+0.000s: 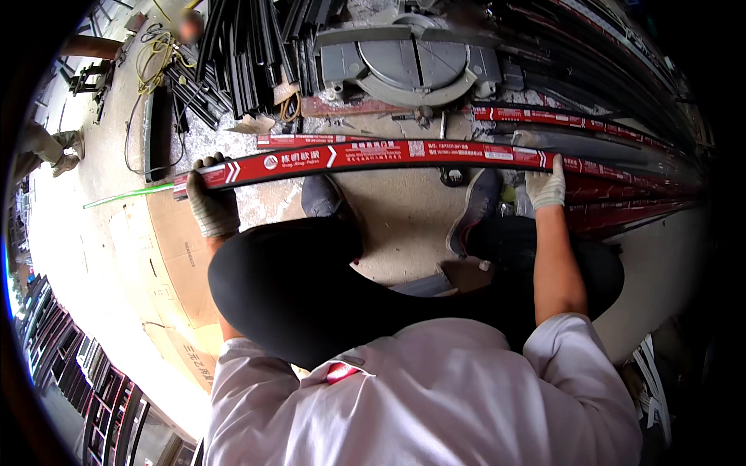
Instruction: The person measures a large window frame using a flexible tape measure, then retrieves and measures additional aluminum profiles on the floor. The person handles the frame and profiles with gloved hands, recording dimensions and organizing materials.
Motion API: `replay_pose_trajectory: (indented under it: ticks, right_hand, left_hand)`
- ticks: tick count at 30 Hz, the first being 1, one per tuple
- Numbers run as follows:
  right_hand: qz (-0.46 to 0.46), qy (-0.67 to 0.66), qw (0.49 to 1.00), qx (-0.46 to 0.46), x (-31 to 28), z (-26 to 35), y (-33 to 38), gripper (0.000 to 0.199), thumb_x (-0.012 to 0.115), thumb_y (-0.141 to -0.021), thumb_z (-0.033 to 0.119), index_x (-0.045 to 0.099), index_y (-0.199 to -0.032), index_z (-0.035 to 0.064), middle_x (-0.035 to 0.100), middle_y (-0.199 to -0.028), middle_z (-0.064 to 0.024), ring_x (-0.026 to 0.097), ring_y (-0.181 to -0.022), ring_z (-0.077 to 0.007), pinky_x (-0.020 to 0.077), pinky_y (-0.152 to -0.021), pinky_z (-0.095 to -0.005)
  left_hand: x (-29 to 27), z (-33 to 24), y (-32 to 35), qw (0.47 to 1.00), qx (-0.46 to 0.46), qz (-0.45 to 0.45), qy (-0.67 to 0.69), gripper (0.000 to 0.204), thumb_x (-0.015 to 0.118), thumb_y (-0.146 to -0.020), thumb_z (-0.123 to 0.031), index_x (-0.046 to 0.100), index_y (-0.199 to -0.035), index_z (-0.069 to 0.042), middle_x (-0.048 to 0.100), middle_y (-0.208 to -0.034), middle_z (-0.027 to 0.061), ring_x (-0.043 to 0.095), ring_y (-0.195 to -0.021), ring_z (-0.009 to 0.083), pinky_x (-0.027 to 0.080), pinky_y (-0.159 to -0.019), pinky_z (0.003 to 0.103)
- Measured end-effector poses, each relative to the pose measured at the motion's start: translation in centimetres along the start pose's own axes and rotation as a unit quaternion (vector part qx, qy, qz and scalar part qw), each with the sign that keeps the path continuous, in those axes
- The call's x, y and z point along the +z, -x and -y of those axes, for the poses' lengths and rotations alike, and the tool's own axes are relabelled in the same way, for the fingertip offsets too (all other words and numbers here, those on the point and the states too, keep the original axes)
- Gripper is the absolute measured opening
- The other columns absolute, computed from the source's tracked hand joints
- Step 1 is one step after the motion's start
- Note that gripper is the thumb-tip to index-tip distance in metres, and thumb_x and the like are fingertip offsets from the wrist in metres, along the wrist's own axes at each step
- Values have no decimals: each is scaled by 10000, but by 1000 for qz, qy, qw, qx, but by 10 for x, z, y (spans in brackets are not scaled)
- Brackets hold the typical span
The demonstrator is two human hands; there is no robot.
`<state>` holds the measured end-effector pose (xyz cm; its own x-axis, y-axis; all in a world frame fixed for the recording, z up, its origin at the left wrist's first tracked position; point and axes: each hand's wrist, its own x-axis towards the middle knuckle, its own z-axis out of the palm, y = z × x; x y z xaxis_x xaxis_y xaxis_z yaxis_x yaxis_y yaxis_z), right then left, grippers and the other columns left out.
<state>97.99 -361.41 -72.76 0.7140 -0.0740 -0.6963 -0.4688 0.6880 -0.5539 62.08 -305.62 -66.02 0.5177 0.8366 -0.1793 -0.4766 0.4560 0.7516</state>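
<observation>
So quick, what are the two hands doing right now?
Left hand: gloved, closed around the left end of the long red-wrapped bar.
Right hand: gloved, gripping the same bar farther along to the right.

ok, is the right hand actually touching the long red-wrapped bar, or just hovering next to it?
Touching. The head view shows the gloved right hand with its fingers wrapped over the edge of the long red-wrapped bar, no gap between them. The gloved left hand grips the bar's other end.
</observation>
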Motion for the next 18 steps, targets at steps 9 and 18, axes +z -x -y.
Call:
replay_pose_trajectory:
  ticks: [9, 18]
  right_hand:
    - [37, 7, 998, -42, -3, 2, -12, 609, 743, -877, 288, 461, -1363, 50, 528, -1359, -116, 496, -1276, -298, 389, -1131, -501]
    - [130, 15, 991, -32, 9, -4, -6, 572, 636, -934, 385, 509, -1382, 53, 563, -1388, -105, 502, -1299, -278, 352, -1151, -469]
  left_hand:
    - [0, 2, 3, 999, -15, -23, -43, 473, 613, -934, -281, 554, -1286, 29, 615, -1286, 158, 564, -1239, 302, 427, -1102, 455]
    - [-14, -36, -11, 963, 44, -192, -184, 332, 723, -896, -170, 601, -1199, -111, 634, -925, 20, 604, -824, 143, 531, -741, 320]
